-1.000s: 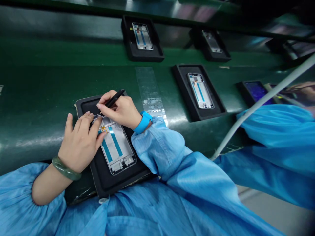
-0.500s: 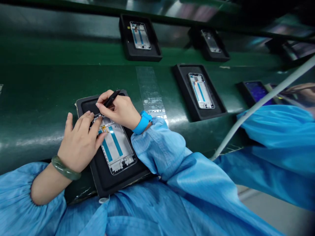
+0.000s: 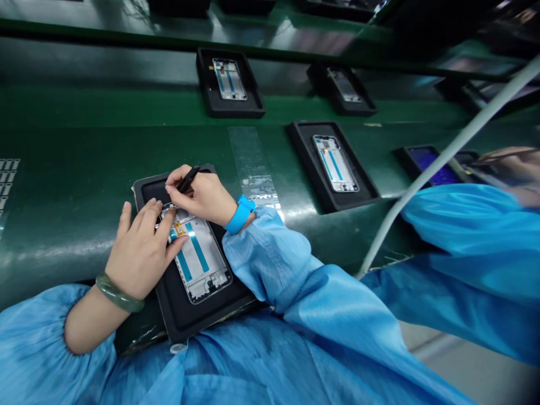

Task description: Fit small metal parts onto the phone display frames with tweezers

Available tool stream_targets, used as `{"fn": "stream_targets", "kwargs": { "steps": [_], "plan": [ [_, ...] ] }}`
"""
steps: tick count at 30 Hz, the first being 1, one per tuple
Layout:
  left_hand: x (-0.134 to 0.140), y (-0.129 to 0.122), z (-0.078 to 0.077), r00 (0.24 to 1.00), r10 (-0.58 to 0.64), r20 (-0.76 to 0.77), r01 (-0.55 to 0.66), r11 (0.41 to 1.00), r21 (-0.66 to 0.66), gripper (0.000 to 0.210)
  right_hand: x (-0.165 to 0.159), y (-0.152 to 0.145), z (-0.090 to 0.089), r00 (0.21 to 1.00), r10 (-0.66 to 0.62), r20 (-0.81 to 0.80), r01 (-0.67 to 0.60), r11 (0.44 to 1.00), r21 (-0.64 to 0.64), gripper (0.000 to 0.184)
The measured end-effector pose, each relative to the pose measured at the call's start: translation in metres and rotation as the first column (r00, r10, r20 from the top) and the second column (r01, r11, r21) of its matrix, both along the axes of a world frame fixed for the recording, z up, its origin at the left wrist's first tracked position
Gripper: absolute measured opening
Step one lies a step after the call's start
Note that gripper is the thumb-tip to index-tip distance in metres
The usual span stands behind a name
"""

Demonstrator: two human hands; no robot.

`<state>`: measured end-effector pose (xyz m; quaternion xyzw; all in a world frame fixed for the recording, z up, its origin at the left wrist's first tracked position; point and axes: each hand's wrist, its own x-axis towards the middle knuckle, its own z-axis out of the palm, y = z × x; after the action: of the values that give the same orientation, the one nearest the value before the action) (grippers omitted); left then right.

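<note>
A silver phone frame (image 3: 214, 260) with two blue adhesive strips and a small orange flex cable (image 3: 180, 229) lies in a black foam tray (image 3: 179, 322) close to my body. My left hand (image 3: 141, 250) is open, its fingertips resting on the upper left part of the frame. Pinched in my right hand (image 3: 206, 197) is a black pen-shaped tool (image 3: 188, 180), held over the frame's top end. Its tip is hidden behind my fingers, so I cannot tell whether it touches the frame.
Another black tray (image 3: 306, 163) with a phone frame (image 3: 335, 163) lies to the right. Further trays (image 3: 253, 109) with frames stand behind. A clear tape strip (image 3: 251, 152) crosses the green bench. A pale cable (image 3: 422, 174) slants before a co-worker's blue sleeve (image 3: 464, 216). A label sheet (image 3: 7, 177) lies left.
The camera view has shifted, so most of the bench appears slightly lower and the label sheet shows more at the left. Both hands keep nearly the same places on the phone frame.
</note>
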<state>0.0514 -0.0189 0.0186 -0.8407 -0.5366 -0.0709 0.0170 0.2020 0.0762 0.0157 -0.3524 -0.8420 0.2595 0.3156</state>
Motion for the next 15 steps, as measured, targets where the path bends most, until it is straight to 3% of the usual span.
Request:
{"fn": "stream_targets", "kwargs": {
  "steps": [6,11,15],
  "plan": [
    [0.001,-0.001,0.0,1.0,0.002,-0.014,-0.002,1.0,0.006,0.046,-0.001,0.0,0.002,0.995,0.095,0.027,-0.096,0.994,0.061,0.009],
    [-0.001,-0.003,-0.001,1.0,-0.013,0.006,0.013,1.0,-0.003,0.041,0.016,-0.001,0.012,0.952,-0.143,-0.271,0.126,0.989,-0.079,0.019],
    [-0.002,0.0,0.005,0.989,0.019,0.144,-0.025,0.999,0.04,0.046,0.041,-0.018,0.044,0.844,-0.317,-0.432,0.317,0.946,-0.074,0.023]
  ]
}}
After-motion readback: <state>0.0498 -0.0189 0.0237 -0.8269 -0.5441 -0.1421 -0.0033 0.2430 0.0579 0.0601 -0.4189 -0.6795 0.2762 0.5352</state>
